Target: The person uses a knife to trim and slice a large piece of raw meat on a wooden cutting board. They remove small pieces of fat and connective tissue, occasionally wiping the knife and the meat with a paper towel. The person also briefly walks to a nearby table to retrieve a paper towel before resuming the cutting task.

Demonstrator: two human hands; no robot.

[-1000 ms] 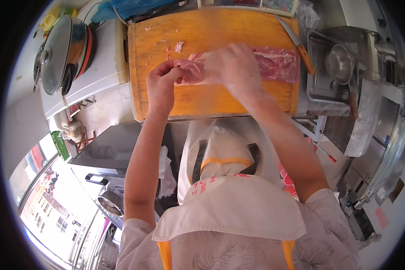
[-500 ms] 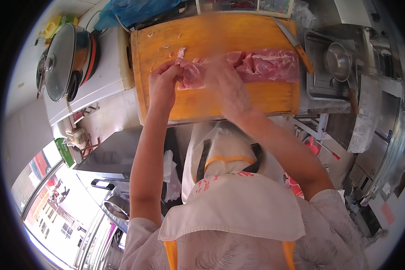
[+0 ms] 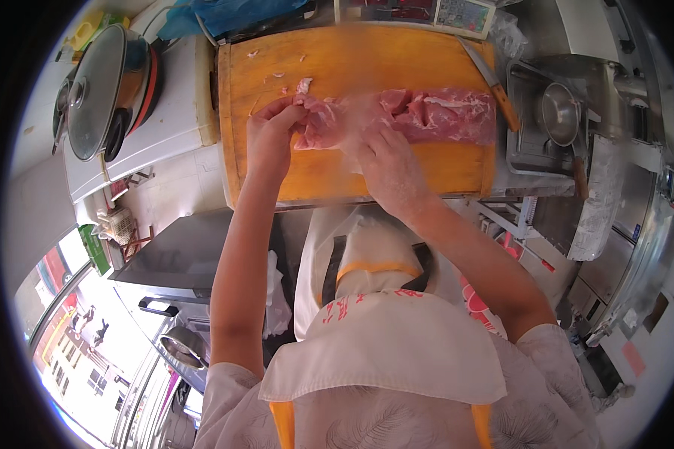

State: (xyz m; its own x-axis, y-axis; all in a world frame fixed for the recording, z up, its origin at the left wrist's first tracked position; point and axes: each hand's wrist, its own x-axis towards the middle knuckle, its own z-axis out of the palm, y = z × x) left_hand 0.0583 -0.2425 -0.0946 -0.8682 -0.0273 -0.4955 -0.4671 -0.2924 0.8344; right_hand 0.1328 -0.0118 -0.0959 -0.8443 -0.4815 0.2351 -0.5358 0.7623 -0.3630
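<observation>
A long slab of raw pink meat (image 3: 457, 116) lies across a yellow cutting board (image 3: 427, 168). At its left end, the fingers of my left hand (image 3: 269, 138) pinch the meat's edge. My right hand (image 3: 397, 168) is at the near edge around the slab's middle, its fingers curled and closed against the meat. A blurry smear over the picture partly hides those fingertips and the meat beside them. Small meat scraps (image 3: 304, 86) are scattered on the board beyond my left hand. A knife (image 3: 502, 97) with a wooden handle rests at the board's right edge, untouched.
To the left stands a pot with a glass lid (image 3: 97, 93) on a white surface. A metal tray (image 3: 524, 153) holding a steel ladle (image 3: 562, 112) is right of the board. A blue plastic bag (image 3: 225, 16) lies behind it.
My right hand has shifted slightly right and nearer to me, and its fingers show more sharply. My left hand keeps its pinch on the meat's end. The whole view has turned slightly.
</observation>
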